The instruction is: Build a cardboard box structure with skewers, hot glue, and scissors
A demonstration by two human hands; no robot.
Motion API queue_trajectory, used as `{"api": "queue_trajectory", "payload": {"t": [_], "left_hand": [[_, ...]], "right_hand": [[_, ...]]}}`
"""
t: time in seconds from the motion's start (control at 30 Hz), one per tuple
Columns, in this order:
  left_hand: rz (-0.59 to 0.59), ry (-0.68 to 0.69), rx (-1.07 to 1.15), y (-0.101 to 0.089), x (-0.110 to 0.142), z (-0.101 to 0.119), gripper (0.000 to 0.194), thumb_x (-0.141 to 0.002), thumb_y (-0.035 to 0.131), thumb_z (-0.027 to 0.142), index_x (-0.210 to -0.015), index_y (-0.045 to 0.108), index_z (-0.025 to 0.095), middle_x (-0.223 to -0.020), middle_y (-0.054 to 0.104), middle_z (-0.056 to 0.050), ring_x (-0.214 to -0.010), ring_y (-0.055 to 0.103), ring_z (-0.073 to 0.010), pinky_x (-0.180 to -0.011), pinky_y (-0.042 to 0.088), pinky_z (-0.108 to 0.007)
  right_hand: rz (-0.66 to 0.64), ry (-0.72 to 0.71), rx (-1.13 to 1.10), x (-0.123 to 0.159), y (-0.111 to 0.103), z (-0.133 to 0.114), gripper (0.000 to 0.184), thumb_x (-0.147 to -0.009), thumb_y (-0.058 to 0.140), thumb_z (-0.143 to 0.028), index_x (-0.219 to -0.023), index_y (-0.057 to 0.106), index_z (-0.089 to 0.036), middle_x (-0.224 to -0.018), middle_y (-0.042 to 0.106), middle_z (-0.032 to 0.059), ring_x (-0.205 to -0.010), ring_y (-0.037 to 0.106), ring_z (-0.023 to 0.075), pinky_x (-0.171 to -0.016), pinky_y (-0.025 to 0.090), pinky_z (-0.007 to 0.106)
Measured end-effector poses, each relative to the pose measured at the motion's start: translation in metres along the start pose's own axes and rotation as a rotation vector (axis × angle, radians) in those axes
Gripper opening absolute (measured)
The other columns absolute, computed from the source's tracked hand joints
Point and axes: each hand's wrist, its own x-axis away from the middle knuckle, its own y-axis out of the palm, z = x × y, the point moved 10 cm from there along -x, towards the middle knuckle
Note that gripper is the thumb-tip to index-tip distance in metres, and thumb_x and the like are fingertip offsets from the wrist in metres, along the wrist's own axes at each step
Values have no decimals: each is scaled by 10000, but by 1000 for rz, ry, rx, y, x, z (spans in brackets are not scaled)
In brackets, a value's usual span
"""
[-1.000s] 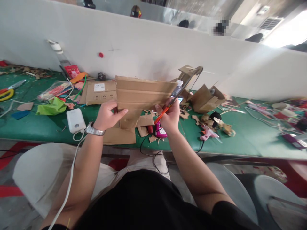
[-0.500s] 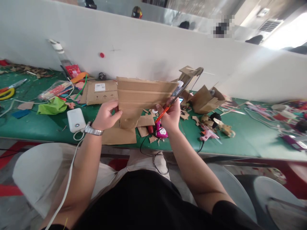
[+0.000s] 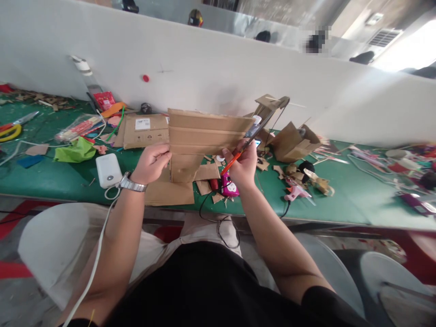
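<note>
A creased brown cardboard sheet (image 3: pixel 207 131) is held up above the table between my hands. My left hand (image 3: pixel 153 162), a metal watch on its wrist, pinches the sheet's left edge, fingers pressed together. At the sheet's right side, my right hand (image 3: pixel 243 165) is closed around an orange-handled tool (image 3: pixel 230 163). Its dark, narrow part slants up and away, and I cannot make out its exact kind. The right thumb lies against the cardboard. Below the held sheet, another flat cardboard piece (image 3: pixel 170 194) rests at the table's front edge.
The green table (image 3: pixel 347 190) carries cardboard scraps (image 3: pixel 204 187), a magenta box (image 3: pixel 230 185) and a pink glue gun (image 3: pixel 297 191). A white power bank (image 3: pixel 109 170) with a cable stands left. Behind are an open cardboard box (image 3: pixel 294 141) and a white partition (image 3: pixel 112 50).
My left fingers have closed together at the cardboard's left edge, where a gap showed between thumb and fingers before. The right hand keeps its grip, and the sheet has barely shifted.
</note>
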Motion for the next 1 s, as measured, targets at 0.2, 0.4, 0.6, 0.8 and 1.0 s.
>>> {"api": "queue_trajectory", "payload": {"t": [0.2,0.4,0.6,0.8,1.0], "left_hand": [[12,0,-36,-1,0,0,388,-989,550,248,-607,491,216,-661,508,-4,-641,494,-162,-631,364,-328],[54,91,-273,0,-1,13,274,-894,702,287,-685,541,212,-698,565,-5,-676,529,-166,-641,403,-315],[150,87,-329,-17,3,14,73,-884,687,219,-926,728,176,-997,780,-71,-734,645,-158,-674,499,-296],[201,11,-380,-39,8,3,156,-875,708,185,-1014,778,194,-1102,780,-74,-684,578,-149,-698,486,-311],[498,32,-406,-54,25,31,209,-938,704,207,-1134,768,235,-1096,720,-61,-654,484,-144,-749,472,-330]], "right_hand": [[6,23,-18,0,1,-1,457,-837,864,-354,-918,419,-291,-782,391,-70,-595,415,96,-526,481,248],[11,85,-44,0,2,2,439,-816,842,-320,-913,415,-291,-822,412,-61,-630,472,109,-580,539,282],[110,203,-165,8,-9,4,430,-737,827,-268,-930,443,-288,-864,426,-55,-655,494,107,-573,551,276],[86,319,-217,27,-14,0,470,-711,866,-292,-922,445,-287,-790,400,-74,-600,402,89,-517,442,223],[3,477,-276,47,-17,-4,540,-711,924,-360,-944,442,-295,-700,467,-115,-476,432,78,-425,433,225]]}}
